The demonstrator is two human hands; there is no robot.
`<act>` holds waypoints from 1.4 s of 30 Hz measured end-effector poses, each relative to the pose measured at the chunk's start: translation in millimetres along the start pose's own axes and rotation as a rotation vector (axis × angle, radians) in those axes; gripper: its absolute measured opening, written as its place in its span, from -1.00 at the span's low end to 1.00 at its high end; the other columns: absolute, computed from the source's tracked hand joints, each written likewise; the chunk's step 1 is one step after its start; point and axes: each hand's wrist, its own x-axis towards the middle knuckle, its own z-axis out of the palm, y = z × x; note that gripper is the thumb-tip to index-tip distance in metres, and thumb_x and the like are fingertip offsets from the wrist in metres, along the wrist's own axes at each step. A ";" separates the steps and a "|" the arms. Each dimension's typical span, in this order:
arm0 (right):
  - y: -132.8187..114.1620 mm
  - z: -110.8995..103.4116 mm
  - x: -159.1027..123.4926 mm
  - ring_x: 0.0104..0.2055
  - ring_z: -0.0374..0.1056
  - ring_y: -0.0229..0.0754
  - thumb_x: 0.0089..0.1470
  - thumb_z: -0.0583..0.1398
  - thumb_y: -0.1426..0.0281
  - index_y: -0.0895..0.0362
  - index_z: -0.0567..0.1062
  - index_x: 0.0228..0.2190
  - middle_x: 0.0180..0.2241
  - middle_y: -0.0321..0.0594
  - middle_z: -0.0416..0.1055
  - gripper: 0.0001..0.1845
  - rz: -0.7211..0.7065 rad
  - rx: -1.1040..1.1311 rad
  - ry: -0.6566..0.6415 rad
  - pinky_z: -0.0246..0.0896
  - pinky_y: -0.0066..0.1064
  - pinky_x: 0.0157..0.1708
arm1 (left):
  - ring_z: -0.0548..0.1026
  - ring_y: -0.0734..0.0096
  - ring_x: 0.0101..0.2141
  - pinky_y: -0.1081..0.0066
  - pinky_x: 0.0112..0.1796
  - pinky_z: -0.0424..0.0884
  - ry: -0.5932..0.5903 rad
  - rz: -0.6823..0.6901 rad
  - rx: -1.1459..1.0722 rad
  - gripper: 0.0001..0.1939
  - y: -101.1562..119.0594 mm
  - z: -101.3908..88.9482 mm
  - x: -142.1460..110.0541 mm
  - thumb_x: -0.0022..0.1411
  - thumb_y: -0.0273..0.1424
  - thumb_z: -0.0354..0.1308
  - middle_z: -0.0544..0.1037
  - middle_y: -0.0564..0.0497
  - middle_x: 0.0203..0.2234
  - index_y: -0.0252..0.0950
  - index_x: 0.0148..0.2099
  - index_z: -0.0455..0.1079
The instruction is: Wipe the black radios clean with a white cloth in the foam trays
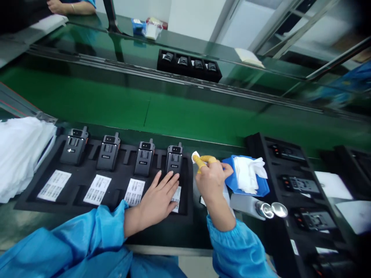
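Note:
My left hand [160, 195] lies flat, fingers stretched out, over a label sheet at the right end of a black foam tray [116, 200]. Its fingertips reach the lower end of the rightmost black two-way radio [174, 157]. Several such radios stand in a row in the tray, with printed barcode label sheets [97, 189] below them. Yellow finger cots cover fingertips of my right hand [213, 179], which pinches a small white wipe [195, 156] just right of the tray. Beside that hand sits a blue box [263, 187] holding white wipes [246, 173].
A bottle with an open metal cap [246, 204] lies below the blue box. More foam trays with devices [301, 185] stand at right. White pouches [23, 154] are piled at left. Beyond the green belt [116, 100], a shelf holds another tray [188, 69]. A co-worker's arm [78, 8] shows at top left.

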 end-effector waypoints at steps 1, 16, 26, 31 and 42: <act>-0.8 -2.9 -5.6 -0.30 0.17 -0.17 -0.16 0.05 0.67 0.10 0.53 -0.40 -0.34 -0.21 0.39 -0.64 0.015 0.007 -0.010 -0.14 -0.20 -0.15 | 0.06 0.13 0.25 0.05 0.21 -0.14 0.013 -0.001 -0.008 -0.49 0.1 0.1 -0.4 0.29 -0.21 -0.04 0.16 -0.11 0.24 -0.35 0.21 0.21; -39.3 11.6 -24.3 -0.24 0.18 -0.23 0.00 0.16 0.57 0.09 0.50 -0.50 -0.28 -0.28 0.45 -0.82 -0.265 0.137 -0.040 -0.26 -0.17 -0.02 | 0.19 0.11 0.20 0.05 0.21 -0.10 0.113 -0.034 -0.034 -0.54 3.9 5.2 -9.0 0.29 -0.29 -0.01 0.31 -0.17 0.16 -0.43 0.15 0.27; -48.3 11.5 -17.7 -0.28 0.14 -0.22 0.02 0.15 0.55 0.12 0.46 -0.58 -0.37 -0.25 0.42 -0.79 -0.292 0.123 -0.005 -0.27 -0.15 -0.03 | 0.18 0.10 0.20 0.05 0.22 -0.10 0.112 -0.044 -0.068 -0.53 4.2 6.2 -8.9 0.25 -0.34 0.03 0.34 -0.18 0.13 -0.45 0.15 0.27; -39.9 11.8 -22.6 -0.27 0.13 -0.22 -0.02 0.14 0.58 0.13 0.41 -0.64 -0.42 -0.27 0.39 -0.76 -0.223 0.064 -0.017 -0.28 -0.16 -0.03 | 0.18 0.11 0.20 0.03 0.22 -0.09 0.116 -0.040 -0.062 -0.56 4.1 4.7 -8.8 0.27 -0.34 0.00 0.30 -0.15 0.16 -0.42 0.14 0.29; 42.9 -41.6 -96.0 -0.36 0.13 -0.19 -0.13 0.06 0.56 0.15 0.42 -0.63 -0.42 -0.19 0.35 -0.81 0.125 -0.134 0.045 -0.09 -0.24 -0.20 | 0.23 0.08 0.18 -0.02 0.17 0.06 0.149 -0.003 -0.040 -0.63 1.2 1.2 -7.2 0.26 -0.40 0.00 0.31 -0.19 0.15 -0.40 0.08 0.36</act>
